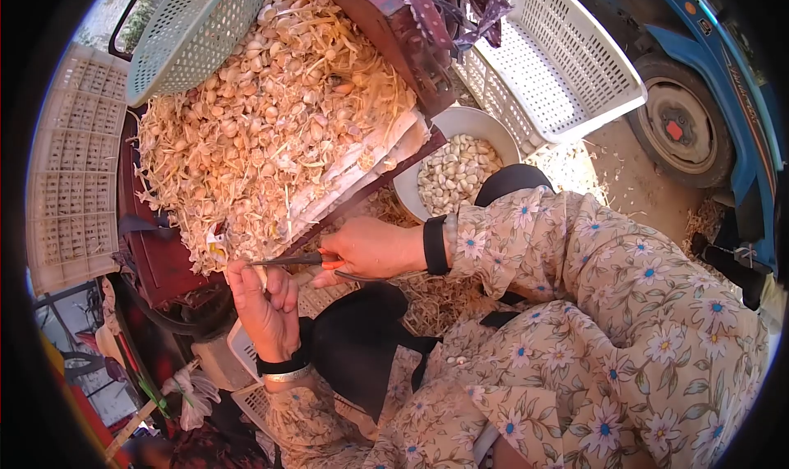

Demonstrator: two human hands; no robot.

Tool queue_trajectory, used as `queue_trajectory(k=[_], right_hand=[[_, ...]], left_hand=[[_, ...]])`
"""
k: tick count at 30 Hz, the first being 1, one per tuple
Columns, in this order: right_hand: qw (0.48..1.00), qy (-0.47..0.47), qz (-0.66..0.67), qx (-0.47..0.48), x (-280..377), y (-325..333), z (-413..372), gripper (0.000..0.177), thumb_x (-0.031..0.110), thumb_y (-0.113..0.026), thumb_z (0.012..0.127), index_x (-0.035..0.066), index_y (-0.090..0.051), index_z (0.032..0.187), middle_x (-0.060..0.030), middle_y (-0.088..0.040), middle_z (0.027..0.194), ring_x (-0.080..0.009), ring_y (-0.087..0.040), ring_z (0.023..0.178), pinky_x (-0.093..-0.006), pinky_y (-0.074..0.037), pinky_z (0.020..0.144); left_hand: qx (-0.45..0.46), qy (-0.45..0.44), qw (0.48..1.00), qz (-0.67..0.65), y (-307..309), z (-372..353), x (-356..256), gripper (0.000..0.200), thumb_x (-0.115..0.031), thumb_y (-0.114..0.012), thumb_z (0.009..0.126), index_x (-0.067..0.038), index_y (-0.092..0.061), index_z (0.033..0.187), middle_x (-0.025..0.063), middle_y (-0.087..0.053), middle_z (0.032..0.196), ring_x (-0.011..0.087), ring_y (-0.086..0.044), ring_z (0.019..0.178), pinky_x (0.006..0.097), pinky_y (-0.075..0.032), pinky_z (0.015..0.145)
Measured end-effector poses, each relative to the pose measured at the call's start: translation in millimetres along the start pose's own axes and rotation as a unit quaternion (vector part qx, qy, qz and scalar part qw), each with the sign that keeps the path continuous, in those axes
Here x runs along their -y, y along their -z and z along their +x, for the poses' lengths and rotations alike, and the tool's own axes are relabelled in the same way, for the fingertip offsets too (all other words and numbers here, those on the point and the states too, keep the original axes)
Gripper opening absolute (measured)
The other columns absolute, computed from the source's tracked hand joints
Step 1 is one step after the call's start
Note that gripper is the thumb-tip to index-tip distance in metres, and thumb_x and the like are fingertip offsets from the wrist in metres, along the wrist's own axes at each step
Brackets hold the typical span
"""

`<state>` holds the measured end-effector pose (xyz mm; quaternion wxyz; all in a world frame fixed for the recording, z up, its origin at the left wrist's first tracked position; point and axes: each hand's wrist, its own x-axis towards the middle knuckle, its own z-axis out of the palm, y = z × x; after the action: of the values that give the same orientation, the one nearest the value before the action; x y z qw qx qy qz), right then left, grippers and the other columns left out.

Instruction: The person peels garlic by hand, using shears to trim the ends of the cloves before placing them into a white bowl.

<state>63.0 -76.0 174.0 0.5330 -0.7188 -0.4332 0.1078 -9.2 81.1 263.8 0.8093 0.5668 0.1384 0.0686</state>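
Observation:
My right hand (374, 249) is closed around a pair of scissors (306, 259) with dark metal and a bit of orange at the handle. The blades point left and reach the fingertips of my left hand (265, 309). Those fingers are pinched on a small pale garlic clove (262, 277), mostly covered by them. Just beyond both hands lies a large heap of garlic cloves (246, 124) mixed with dry skins, on a dark red table (168, 259).
A white bowl (408, 191) of cleaned cloves (460, 169) stands right of the table. Around are a white crate (567, 66), a pale green basket (193, 38), and a beige crate (74, 173) on the left. A blue vehicle's wheel (682, 120) is at right.

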Motion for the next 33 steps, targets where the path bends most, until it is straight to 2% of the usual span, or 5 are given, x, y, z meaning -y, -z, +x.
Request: queue_trajectory(k=[7, 11, 14, 18, 33], right_hand=[[0.93, -0.203, 0.3, 0.061, 12, 16, 2, 0.059, 0.06, -0.046, 0.082, 0.003, -0.05, 0.067, -0.0043, -0.05, 0.054, -0.0114, -0.052, 0.048, -0.0256, -0.041, 0.042], [0.942, -0.198, 0.271, 0.003, -5, 11, 10, 0.058, 0.06, -0.043, 0.083, 0.003, -0.049, 0.073, -0.004, -0.05, 0.06, -0.0104, -0.049, 0.047, -0.0243, -0.04, 0.042], [0.945, -0.202, 0.258, 0.013, -10, -2, 14, 0.057, 0.06, -0.041, 0.085, 0.005, -0.048, 0.07, -0.0031, -0.048, 0.057, -0.0102, -0.048, 0.047, -0.024, -0.04, 0.043], [0.972, -0.169, 0.164, 0.013, -14, -1, 17, 0.057, 0.057, -0.04, 0.086, 0.004, -0.047, 0.067, -0.0049, -0.046, 0.054, -0.0132, -0.048, 0.048, -0.0283, -0.038, 0.045], [0.977, -0.165, 0.134, -0.004, -9, 2, 14, 0.054, 0.052, -0.044, 0.087, 0.003, -0.046, 0.066, -0.0089, -0.044, 0.056, -0.0203, -0.043, 0.054, -0.0351, -0.035, 0.053]], left_hand=[[-0.071, 0.073, 0.94, 0.326, 75, -41, -16, 0.007, -0.017, -0.046, 0.092, -0.011, -0.047, 0.09, 0.0016, -0.044, 0.065, 0.006, -0.036, 0.049, 0.0178, -0.029, 0.043], [0.005, -0.198, 0.509, 0.838, 198, -61, -16, 0.012, -0.013, -0.05, 0.09, -0.003, -0.057, 0.088, 0.0019, -0.054, 0.072, 0.0085, -0.052, 0.06, 0.0208, -0.043, 0.053], [-0.154, -0.047, 0.817, 0.553, 136, -24, -18, 0.014, -0.011, -0.054, 0.087, 0.0, -0.06, 0.094, 0.0032, -0.058, 0.078, 0.01, -0.056, 0.067, 0.0234, -0.047, 0.061], [-0.087, -0.124, 0.861, 0.486, 98, 58, 5, 0.017, -0.008, -0.058, 0.084, 0.002, -0.06, 0.098, 0.0047, -0.06, 0.081, 0.0093, -0.056, 0.067, 0.0222, -0.047, 0.061], [-0.051, -0.123, 0.67, 0.73, 86, 118, 26, 0.025, -0.004, -0.06, 0.072, -0.001, -0.061, 0.097, 0.0121, -0.063, 0.075, 0.0204, -0.06, 0.067, 0.0312, -0.047, 0.063]])
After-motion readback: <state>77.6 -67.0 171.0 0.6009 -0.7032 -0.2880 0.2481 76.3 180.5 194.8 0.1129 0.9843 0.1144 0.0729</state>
